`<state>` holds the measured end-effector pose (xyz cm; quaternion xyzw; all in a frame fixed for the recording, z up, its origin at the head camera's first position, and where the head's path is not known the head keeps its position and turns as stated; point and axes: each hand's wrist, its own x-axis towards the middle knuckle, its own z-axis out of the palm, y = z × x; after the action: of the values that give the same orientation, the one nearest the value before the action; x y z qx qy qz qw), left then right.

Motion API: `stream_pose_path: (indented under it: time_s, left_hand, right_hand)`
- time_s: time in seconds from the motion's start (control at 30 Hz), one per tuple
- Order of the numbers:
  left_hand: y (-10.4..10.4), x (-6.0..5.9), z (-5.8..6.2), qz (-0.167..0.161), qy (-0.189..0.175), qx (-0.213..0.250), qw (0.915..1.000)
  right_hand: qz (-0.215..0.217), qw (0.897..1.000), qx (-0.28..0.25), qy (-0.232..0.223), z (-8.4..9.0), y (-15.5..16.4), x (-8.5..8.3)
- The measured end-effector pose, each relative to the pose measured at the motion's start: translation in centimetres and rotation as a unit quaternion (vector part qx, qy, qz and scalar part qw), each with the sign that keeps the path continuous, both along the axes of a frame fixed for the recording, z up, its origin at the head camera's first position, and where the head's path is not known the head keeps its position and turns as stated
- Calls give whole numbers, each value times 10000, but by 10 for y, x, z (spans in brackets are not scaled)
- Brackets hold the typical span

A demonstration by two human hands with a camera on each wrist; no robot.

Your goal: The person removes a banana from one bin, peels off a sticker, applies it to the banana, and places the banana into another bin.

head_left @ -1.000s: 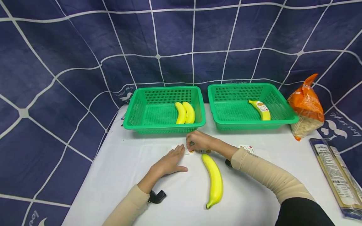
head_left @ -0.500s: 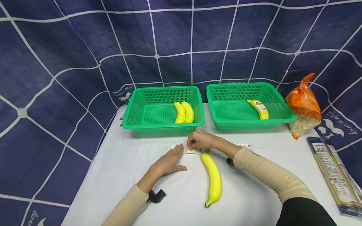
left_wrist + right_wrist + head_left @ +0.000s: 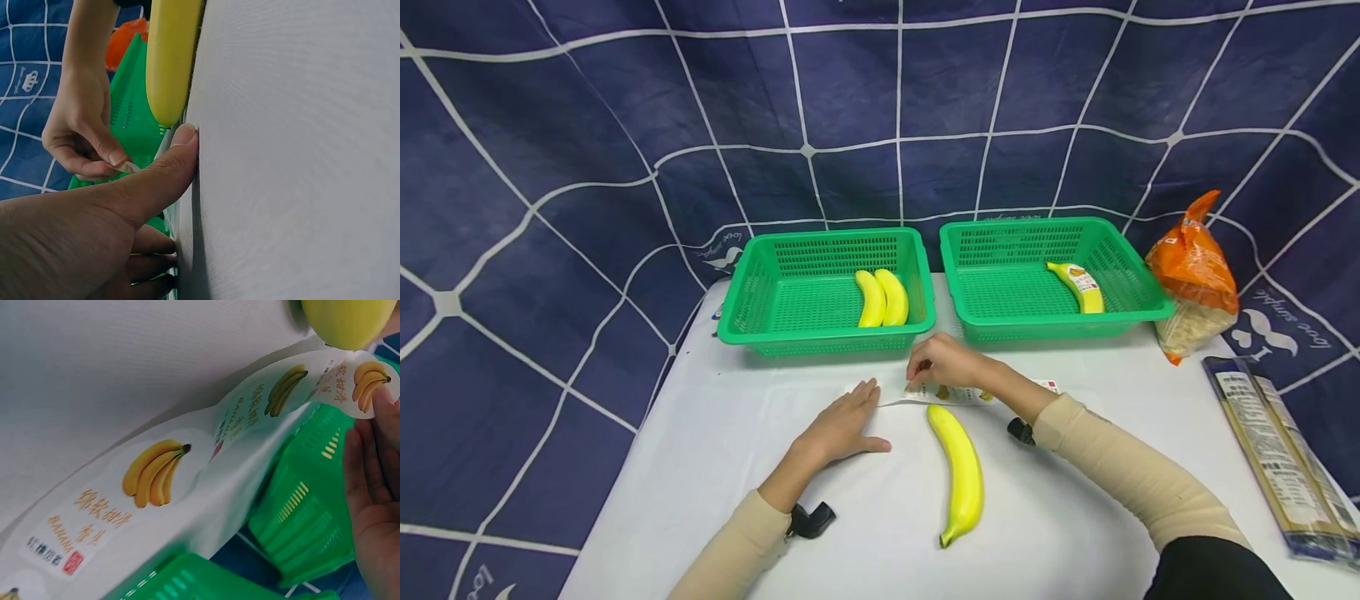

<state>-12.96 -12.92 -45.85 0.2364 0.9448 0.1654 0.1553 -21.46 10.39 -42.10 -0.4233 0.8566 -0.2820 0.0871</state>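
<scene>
Right hand (image 3: 951, 363) pinches one end of the sticker strip (image 3: 958, 394), lifting it just off the table (image 3: 700, 467). Left hand (image 3: 841, 425) lies flat, fingers released, pressing the strip's left end. A loose banana (image 3: 958, 471) lies just near of the strip, between the forearms.

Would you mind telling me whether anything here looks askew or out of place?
Only the sticker strip: the right hand pinches its end, so it arches off the table behind the loose banana. Nothing looks spilled or damaged.
</scene>
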Motion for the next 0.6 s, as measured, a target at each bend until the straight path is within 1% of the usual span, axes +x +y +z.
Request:
stream_pose_path:
  time_s: [0.3,0.47,0.6]
  left_hand:
    - [0,0,1,29,42,-119,9999]
    - [0,-1,1,41,33,-148,9999]
    - [-1,-1,0,52,59,-142,9999]
  right_hand:
    - [-165,9998,11,-117,5,11,7]
    - [-212,9995,-131,-186,9,18,9]
    - [-248,9993,-233,-132,12,24,11]
